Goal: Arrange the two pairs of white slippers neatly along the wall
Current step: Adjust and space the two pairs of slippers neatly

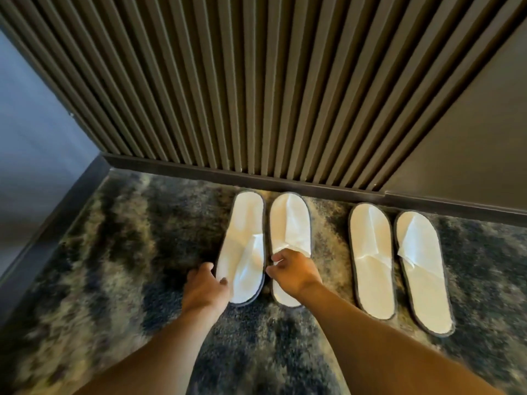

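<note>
fingers (221, 281) of left hand (204, 289) touch one slipper (242, 252); right hand (293, 270) pinches second (291, 220); four slippers total

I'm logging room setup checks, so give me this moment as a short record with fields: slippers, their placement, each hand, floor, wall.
slippers: four white, two pairs, dark-edged soles
left pair: side by side, one end close to the baseboard
right pair: side by side, set a little farther from the baseboard, angled slightly
gap: clear strip of carpet between the pairs
left hand: at the outer edge of the leftmost slipper
right hand: on the strap of the second slipper; grip unclear
floor: mottled dark carpet
wall: vertical slatted panel
</note>
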